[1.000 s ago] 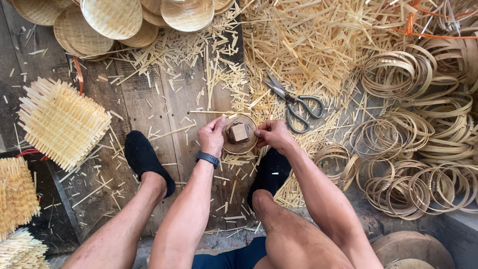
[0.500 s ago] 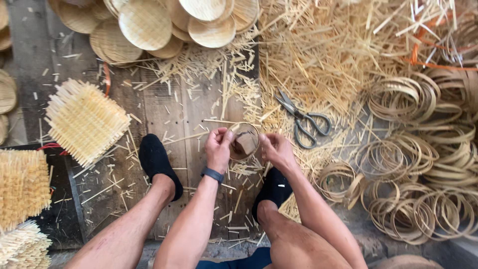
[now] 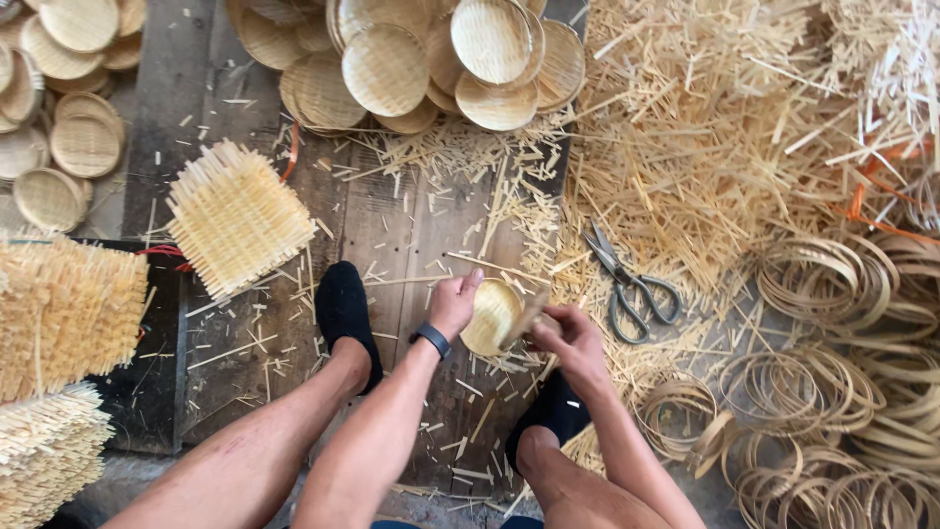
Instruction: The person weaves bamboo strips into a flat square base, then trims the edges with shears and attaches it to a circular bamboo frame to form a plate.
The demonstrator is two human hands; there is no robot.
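Note:
My left hand (image 3: 453, 304) grips the left rim of a small round woven bamboo tray (image 3: 490, 315), held tilted just above the wooden floor between my feet. My right hand (image 3: 565, 335) is closed around a small wooden block (image 3: 527, 315) that rests against the tray's right edge. A dark band sits on my left wrist. Black scissors (image 3: 624, 283) lie on the floor to the right of my right hand.
A pile of finished round trays (image 3: 441, 59) lies at the top, more at the top left (image 3: 59, 118). Square woven mats (image 3: 235, 216) are on the left. Loose bamboo strips (image 3: 705, 137) cover the right side, with coiled bamboo rings (image 3: 832, 372) below.
The view has shifted so everything sits lower and further right. The tray has been turned up onto its edge and the block now sits at its right rim instead of on top.

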